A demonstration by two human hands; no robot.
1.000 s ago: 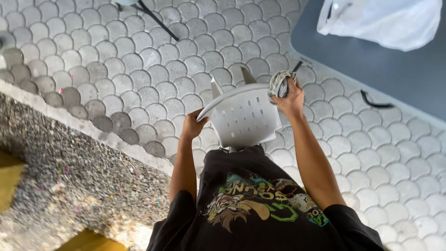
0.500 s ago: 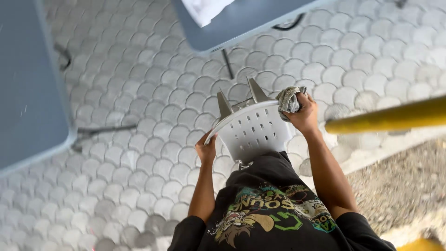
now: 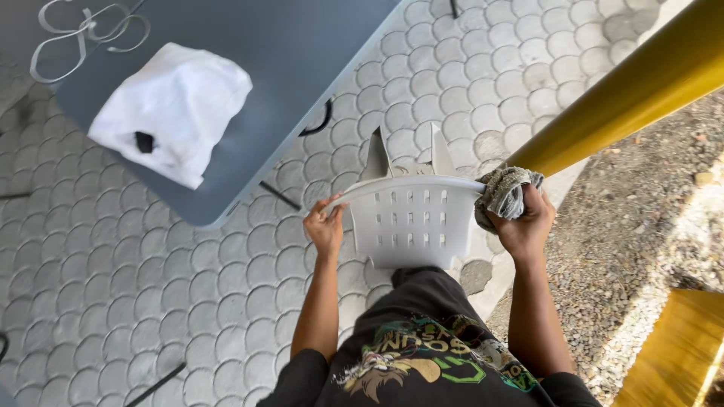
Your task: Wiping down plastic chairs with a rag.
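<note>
1 head view, straight down from above, close over both arms and the paved ground [image 3: 151, 286]

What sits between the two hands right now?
In the head view, the white plastic chair: the left hand grips one end of its top rim, and the right hand presses a grey rag against the other end.

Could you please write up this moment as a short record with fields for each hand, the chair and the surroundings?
left hand: grips the left end of the chair's top rail
right hand: holds a grey rag against the rail's right end
white plastic chair: slotted back faces the camera, legs on the paving
grey table: carries a white cloth bundle and looped straps
ground: scalloped pavers; gravel on the right
yellow pole: slants across the upper right
</note>
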